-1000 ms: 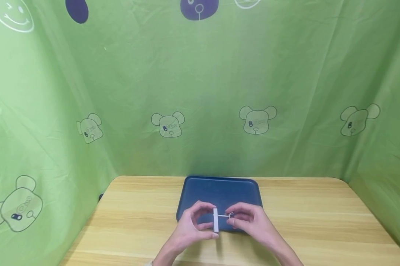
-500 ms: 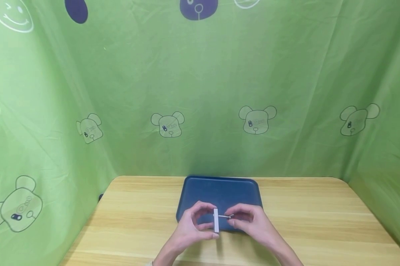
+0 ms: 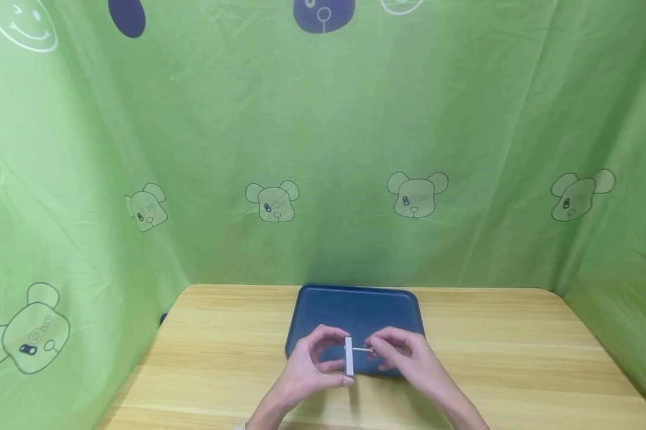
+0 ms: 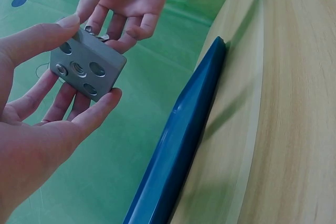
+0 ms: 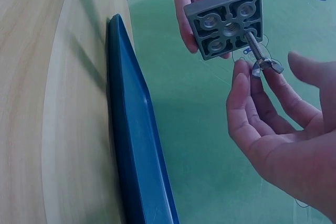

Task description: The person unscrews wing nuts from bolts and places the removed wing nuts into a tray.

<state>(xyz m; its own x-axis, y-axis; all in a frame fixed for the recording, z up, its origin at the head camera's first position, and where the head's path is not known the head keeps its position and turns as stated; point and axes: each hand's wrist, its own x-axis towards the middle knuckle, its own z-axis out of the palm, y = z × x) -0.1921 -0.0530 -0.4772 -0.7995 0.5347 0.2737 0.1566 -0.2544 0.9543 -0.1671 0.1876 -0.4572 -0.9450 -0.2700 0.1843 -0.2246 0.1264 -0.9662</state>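
My left hand (image 3: 307, 365) grips a grey square block (image 4: 86, 56) by its edges, thumb on one side and fingers on the other. In the left wrist view, its face shows several round holes. From the ribbed other face (image 5: 229, 39) a threaded wing bolt (image 5: 256, 48) sticks out near one corner, its winged head toward my right hand (image 3: 409, 353). The right fingertips (image 5: 241, 66) touch or lie just by the wings, while the right thumb (image 5: 307, 71) stands apart from them.
A blue tray (image 3: 350, 301) lies on the wood-grain table (image 3: 495, 340), beyond and beneath the hands. Green cloth (image 3: 344, 119) printed with bear faces hangs behind the table and at both sides.
The wings of the bolt have turned to other angles. My right thumb and fingers have shifted about the head, the thumb now higher. The left hand and block stay in place.
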